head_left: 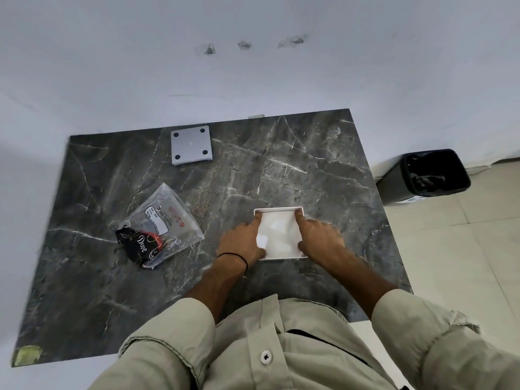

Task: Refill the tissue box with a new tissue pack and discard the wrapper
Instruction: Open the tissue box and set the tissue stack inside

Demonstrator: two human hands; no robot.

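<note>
Both hands press down into an open white tissue box (281,211): the left hand (241,241) and the right hand (319,235) each lay spread fingers flat on the white tissues (278,235) inside, gripping nothing. The emptied clear wrapper (166,223) lies well apart to the left on the dark marble table (281,164), nearer the left hand, its long axis running diagonally. The grey square lid (191,144), feet up, lies at the table's far edge, and the black bin (427,175) stands on the floor to the right, so the wrapper likely must cross the table.
</note>
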